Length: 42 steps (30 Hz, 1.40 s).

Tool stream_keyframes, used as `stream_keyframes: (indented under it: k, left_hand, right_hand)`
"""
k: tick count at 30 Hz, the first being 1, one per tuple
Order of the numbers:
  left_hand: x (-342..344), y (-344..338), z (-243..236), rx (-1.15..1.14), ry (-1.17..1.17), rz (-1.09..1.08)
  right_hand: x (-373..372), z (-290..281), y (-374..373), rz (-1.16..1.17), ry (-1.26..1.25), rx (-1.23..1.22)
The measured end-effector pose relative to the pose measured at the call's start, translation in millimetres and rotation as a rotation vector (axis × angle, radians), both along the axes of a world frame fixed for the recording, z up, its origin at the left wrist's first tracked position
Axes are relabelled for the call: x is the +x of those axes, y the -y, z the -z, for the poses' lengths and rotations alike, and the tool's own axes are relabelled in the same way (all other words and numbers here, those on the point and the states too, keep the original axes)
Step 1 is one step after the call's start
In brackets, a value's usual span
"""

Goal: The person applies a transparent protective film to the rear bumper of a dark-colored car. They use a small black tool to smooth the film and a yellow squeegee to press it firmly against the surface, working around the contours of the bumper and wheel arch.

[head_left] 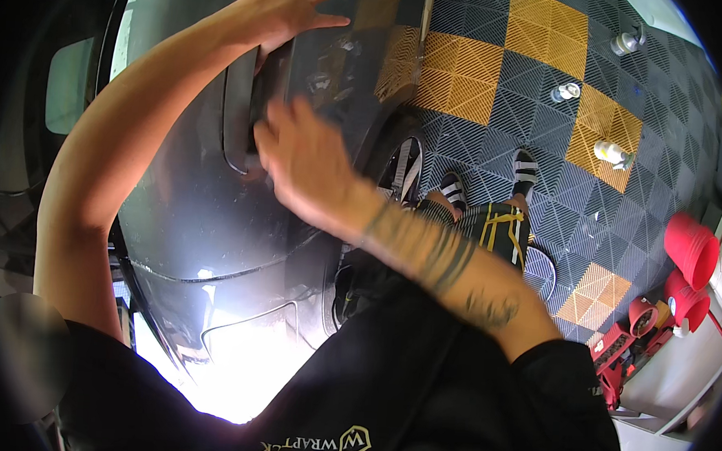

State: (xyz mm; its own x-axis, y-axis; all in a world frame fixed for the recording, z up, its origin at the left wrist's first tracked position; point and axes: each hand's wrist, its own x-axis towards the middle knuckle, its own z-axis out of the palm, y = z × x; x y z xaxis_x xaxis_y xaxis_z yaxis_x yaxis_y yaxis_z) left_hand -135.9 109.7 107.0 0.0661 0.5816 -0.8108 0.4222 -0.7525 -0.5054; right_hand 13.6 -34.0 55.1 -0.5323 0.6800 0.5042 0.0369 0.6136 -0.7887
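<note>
A dark grey car (183, 200) fills the left of the head view, with a recessed dark door handle area (239, 97) in its glossy panel. My left hand (303, 10) lies high on the panel above that recess, fingers spread. My right hand (303, 157) is motion-blurred beside the recess, its fingertips at or very near the dark edge; whether it holds anything cannot be made out. Below it, bright light glares off the lower bodywork.
A car wheel (399, 154) is beside my sandalled feet. Three spray bottles (566, 91) stand on the checked grey and orange floor tiles (543, 27). Red buckets (686, 247) and a red rack with small items (612, 349) sit at the right.
</note>
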Motion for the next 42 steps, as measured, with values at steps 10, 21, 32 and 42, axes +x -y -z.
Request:
stream_keyframes:
  k: [10,21,32,42]
  left_hand:
    - [54.6,-8.9,-25.0,-0.097,-0.178,-0.123]
    - [43.9,-0.6,-23.7,-0.077,-0.131,-0.116]
    - [41.7,1.4,-27.8,-0.071,-0.042,-0.046]
    - [38.7,-3.8,-23.6,-0.102,-0.096,-0.110]
  right_hand:
    - [-1.9,37.1,-66.3,0.034,-0.296,-0.083]
    - [12.5,53.1,-88.1,0.028,-0.129,-0.025]
    - [8.8,27.8,-85.3,-0.150,-0.138,-0.777]
    - [-5.9,15.8,10.9,-0.277,-0.149,-1.461]
